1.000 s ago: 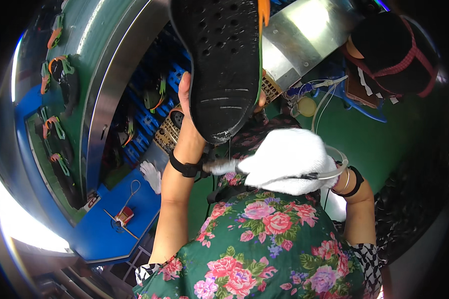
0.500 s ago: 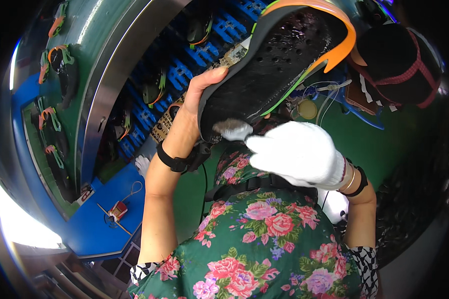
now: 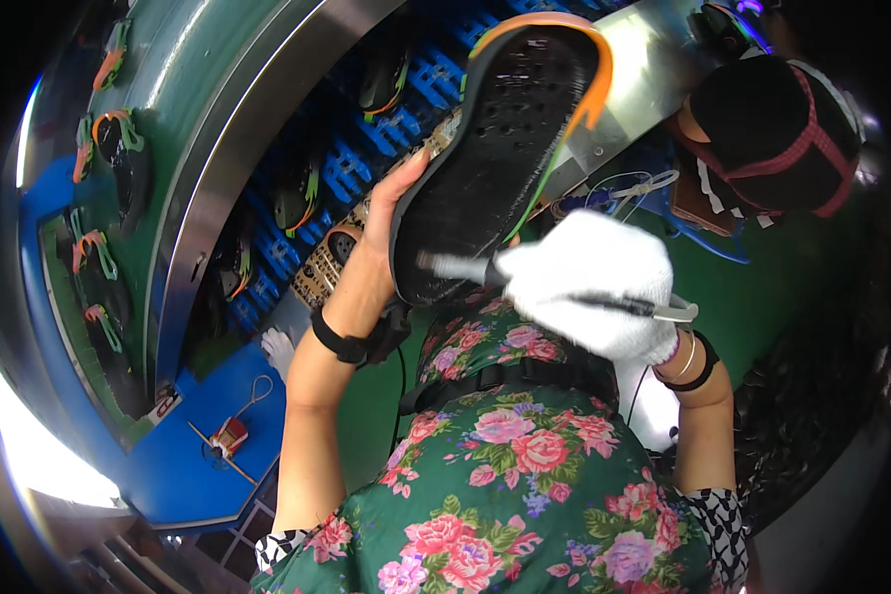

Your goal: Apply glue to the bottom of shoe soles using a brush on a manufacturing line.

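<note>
My bare left hand (image 3: pixel 391 203) grips a black shoe sole (image 3: pixel 485 158) by its left edge, thumb side showing and the other fingers mostly hidden beneath. The sole is raised with its wet-looking, holed inner face up; its orange and green trim runs round the far end and right side. In a white knit glove, my right hand (image 3: pixel 594 282) is closed round a brush (image 3: pixel 470 269) with a dark handle. The brush's blurred bristles are at the near, heel end of the sole; whether they touch it is hard to tell.
At left, several trimmed soles (image 3: pixel 129 168) lie on a curved green belt (image 3: pixel 193 74) with a metal edge. Beyond my left hand, more soles sit among blue racks (image 3: pixel 346 168). A blue table (image 3: pixel 203 465) bears a small red block with sticks. A person in a dark cap (image 3: pixel 762 119) is at upper right.
The sole has shifted left and turned more upright. My right hand has rotated, so the brush handle now shows, and the bristles have swept slightly left across the heel end.
</note>
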Tool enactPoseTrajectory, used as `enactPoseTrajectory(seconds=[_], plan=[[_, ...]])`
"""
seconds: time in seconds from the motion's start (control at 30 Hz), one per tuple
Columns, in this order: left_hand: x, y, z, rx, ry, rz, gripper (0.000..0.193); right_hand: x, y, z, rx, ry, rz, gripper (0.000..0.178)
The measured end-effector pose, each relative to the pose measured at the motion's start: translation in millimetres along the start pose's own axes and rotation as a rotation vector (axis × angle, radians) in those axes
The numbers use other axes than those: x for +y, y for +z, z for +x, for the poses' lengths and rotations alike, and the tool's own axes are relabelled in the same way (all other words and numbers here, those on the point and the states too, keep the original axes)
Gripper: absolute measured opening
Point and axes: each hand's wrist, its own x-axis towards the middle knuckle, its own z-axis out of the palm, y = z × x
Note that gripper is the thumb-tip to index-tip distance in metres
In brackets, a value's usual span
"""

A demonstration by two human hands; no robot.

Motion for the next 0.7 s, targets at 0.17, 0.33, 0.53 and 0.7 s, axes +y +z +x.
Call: enactPoseTrajectory(seconds=[0.17,0.33,0.53,0.7], plan=[[-29,-6,11,0.082,0.048,0.166,0.073,15,-31,19,0.212,-0.166,-0.311,0.016],[-40,-9,9,-0.007,0.009,0.123,0.077,20,-46,34,0.295,-0.322,-0.644,0.027],[-24,-11,13,0.082,0.14,0.09,0.069,1,18,-19,-0.014,-0.19,-0.196,0.027],[-10,-10,7,0.074,0.202,0.108,0.088,3,9,-4,0.055,-0.16,-0.033,0.023]])
